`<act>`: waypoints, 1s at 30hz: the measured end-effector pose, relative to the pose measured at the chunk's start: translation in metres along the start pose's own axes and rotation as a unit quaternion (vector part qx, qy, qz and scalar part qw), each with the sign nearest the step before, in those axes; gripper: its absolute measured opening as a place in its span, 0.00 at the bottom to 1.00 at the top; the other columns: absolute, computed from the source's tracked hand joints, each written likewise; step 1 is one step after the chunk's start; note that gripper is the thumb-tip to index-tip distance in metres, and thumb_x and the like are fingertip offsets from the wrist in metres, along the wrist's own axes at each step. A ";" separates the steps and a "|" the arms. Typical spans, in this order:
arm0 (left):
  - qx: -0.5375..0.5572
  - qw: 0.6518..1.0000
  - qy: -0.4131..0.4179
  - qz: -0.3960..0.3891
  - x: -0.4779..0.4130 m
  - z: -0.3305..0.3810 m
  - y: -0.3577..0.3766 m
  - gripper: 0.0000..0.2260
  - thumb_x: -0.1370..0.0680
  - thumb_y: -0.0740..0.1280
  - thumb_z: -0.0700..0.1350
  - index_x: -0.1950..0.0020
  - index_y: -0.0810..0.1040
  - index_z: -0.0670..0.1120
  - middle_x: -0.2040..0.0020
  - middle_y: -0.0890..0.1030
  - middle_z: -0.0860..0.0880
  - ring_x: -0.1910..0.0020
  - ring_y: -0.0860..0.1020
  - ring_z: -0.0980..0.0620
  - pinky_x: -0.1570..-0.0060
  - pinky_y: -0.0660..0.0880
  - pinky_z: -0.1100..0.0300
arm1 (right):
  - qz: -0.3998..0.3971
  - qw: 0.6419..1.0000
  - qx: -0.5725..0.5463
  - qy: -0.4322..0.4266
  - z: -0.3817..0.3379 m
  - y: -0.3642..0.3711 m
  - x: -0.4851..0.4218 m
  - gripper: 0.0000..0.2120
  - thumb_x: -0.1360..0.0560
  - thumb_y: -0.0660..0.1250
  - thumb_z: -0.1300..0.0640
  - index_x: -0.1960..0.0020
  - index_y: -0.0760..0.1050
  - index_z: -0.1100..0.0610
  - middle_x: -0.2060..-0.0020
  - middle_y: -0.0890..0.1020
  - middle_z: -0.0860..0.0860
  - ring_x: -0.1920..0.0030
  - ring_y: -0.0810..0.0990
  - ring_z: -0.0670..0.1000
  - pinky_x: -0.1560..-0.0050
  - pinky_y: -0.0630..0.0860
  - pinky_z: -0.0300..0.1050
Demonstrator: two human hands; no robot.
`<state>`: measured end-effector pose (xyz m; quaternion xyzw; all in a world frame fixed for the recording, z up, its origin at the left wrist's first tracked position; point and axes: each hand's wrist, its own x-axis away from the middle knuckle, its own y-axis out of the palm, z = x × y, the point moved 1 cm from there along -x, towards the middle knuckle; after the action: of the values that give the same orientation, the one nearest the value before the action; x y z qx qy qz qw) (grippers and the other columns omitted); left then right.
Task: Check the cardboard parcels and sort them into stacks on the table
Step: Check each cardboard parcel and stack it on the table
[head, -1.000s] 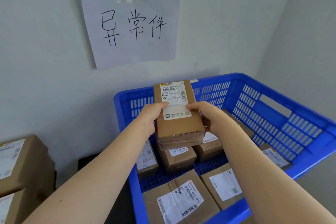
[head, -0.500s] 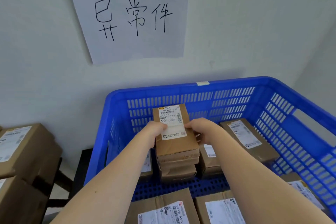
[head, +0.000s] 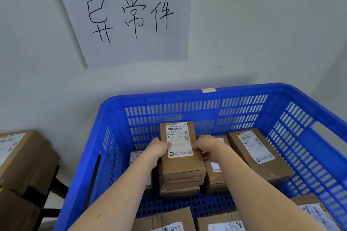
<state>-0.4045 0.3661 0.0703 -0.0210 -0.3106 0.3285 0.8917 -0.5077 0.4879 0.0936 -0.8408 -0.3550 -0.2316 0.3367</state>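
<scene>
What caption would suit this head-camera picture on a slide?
Sorting: left hand and right hand grip a labelled parcel atop a stack in the blue crate, under a handwritten sign.

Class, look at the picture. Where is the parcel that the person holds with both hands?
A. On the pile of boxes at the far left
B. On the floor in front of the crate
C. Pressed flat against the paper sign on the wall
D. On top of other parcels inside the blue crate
D: the left hand and right hand grip the sides of the parcel, which sits atop stacked parcels inside the blue crate.
</scene>
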 end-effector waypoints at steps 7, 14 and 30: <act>-0.042 0.999 0.015 0.016 0.000 0.002 -0.002 0.21 0.21 0.65 0.44 0.31 0.65 0.40 0.35 0.75 0.43 0.39 0.74 0.45 0.41 0.73 0.54 | 0.004 1.000 -0.005 0.002 0.000 -0.001 0.007 0.15 0.22 0.59 0.63 0.36 0.69 0.61 0.41 0.77 0.60 0.40 0.76 0.59 0.38 0.74 0.55; -0.149 0.983 0.102 0.045 0.023 0.019 -0.018 0.27 0.21 0.65 0.49 0.26 0.60 0.43 0.30 0.70 0.45 0.40 0.72 0.49 0.45 0.69 0.60 | 0.060 0.994 0.073 -0.054 -0.009 -0.010 0.025 0.14 0.22 0.58 0.62 0.37 0.70 0.60 0.43 0.74 0.57 0.52 0.73 0.52 0.42 0.73 0.49; -0.285 0.884 0.308 0.209 0.139 0.067 -0.101 0.14 0.22 0.65 0.46 0.37 0.76 0.49 0.36 0.77 0.52 0.40 0.76 0.52 0.40 0.71 0.56 | 0.149 0.921 0.097 -0.345 -0.090 0.049 0.134 0.15 0.26 0.62 0.61 0.40 0.76 0.54 0.48 0.81 0.52 0.59 0.77 0.51 0.60 0.73 0.42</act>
<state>-0.3029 0.3591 0.2241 -0.4383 -0.0888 0.3814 0.8091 -0.3982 0.4558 0.2176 -0.8752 -0.3404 0.1615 0.3034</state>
